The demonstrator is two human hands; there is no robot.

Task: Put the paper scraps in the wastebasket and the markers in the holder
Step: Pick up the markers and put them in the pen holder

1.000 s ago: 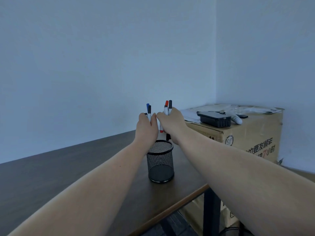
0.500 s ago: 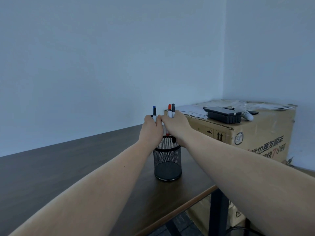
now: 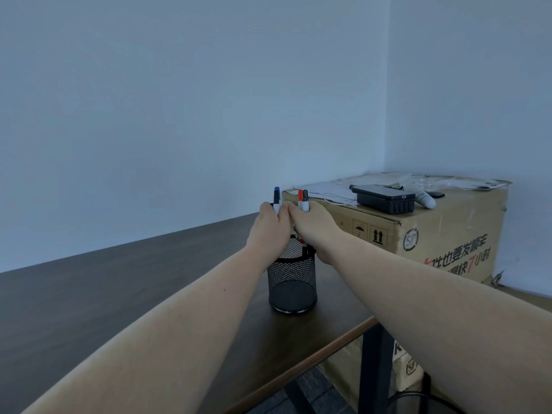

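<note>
A black mesh holder [image 3: 292, 282] stands on the dark wooden table [image 3: 119, 294] near its right edge. Directly above its rim my left hand [image 3: 268, 231] grips upright markers with blue and dark caps [image 3: 277, 198]. Touching it on the right, my right hand [image 3: 313, 228] grips markers with a red and a black cap [image 3: 302, 200]. The lower ends of the markers reach into the holder's mouth. No paper scraps or wastebasket are in view.
A large cardboard box [image 3: 433, 234] stands right of the table, with a black device [image 3: 383, 198], a white tube and papers on top. More boxes sit under it. A black table leg [image 3: 375, 369] is at the corner. Pale walls are behind.
Both hands have lowered the markers, so their lower ends now sit inside the holder's mouth. The view has also shifted slightly left.
</note>
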